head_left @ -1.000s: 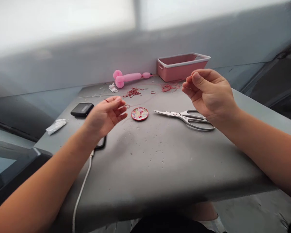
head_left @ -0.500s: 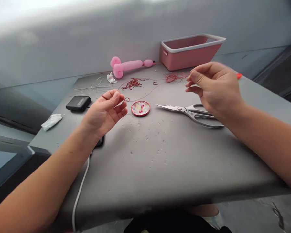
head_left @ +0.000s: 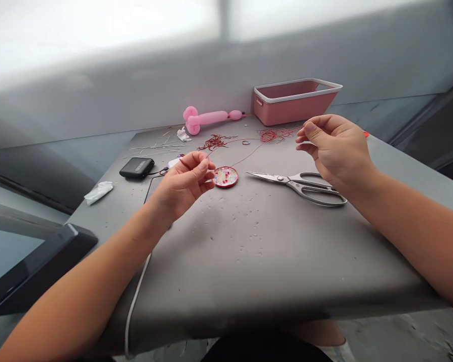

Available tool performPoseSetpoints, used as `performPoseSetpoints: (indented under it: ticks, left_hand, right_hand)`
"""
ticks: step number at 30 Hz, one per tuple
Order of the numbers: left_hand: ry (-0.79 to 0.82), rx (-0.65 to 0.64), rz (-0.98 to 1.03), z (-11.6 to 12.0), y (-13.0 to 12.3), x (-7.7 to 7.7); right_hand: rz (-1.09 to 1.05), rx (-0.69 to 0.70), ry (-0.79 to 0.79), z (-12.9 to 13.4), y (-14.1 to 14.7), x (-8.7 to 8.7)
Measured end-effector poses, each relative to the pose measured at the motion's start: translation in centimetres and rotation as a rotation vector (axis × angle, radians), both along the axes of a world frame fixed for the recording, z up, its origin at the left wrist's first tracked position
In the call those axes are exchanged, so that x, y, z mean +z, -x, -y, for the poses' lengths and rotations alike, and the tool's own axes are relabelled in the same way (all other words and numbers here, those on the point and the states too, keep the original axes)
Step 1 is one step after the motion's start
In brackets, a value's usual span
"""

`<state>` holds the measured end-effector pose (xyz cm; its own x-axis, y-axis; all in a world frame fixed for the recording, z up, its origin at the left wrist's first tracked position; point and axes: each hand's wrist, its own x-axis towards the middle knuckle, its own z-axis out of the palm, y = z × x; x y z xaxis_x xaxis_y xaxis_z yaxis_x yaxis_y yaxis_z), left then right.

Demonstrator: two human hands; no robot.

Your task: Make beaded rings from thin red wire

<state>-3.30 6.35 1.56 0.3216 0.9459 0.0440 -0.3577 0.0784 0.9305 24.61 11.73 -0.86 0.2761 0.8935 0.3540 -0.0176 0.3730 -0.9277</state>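
Observation:
My left hand (head_left: 191,182) is raised over the table, thumb and forefinger pinched on a thin red cord (head_left: 251,152). At the right, my right hand (head_left: 334,146) pinches red strands that run back to a loose tangle of red cord (head_left: 272,134). A round dish with a red rim (head_left: 226,186), filled with white, pink and red beads, lies just beyond my left fingertips. Silver scissors (head_left: 300,186) rest on the table by my right hand, blades pointing left. Behind the dish is a pile of short dark-red cord pieces (head_left: 215,142).
A pink basket with a white rim (head_left: 287,113) stands at the back, beside a pink twisted balloon (head_left: 211,117). On the left are a black power bank (head_left: 136,168), crumpled tissue (head_left: 98,192) and a white cable (head_left: 136,296). Small crumbs are scattered over the grey table (head_left: 272,266).
The view has tilted up and shifted left, so things on the table sit lower and mostly farther right. My left hand has come slightly closer to my right; both keep their pinch.

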Motion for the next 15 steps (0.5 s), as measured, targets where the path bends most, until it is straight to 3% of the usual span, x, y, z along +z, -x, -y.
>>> performPoseSetpoints:
  ticks: [4,7,12,14,15]
  left_hand:
    - [-0.001,0.039,-0.005,0.2,-0.3,0.0]
    - [-0.004,0.121,0.024,0.3,-0.5,0.1]
    - [-0.106,0.273,0.068,1.0,-0.9,0.3]
    - [-0.204,0.285,0.025,1.7,-1.4,0.4]
    - [-0.27,0.282,-0.013,2.1,-1.7,0.3]
  right_hand:
    - [0.025,0.011,-0.017,-0.2,-0.2,-0.2]
    - [0.108,-0.093,-0.082,0.0,-0.2,-0.2]
    - [0.491,-0.335,-0.481,2.4,0.8,0.6]
    - [0.601,-0.31,-0.639,3.9,1.7,0.9]
    - [0.643,-0.231,-0.648,4.7,2.3,1.0]
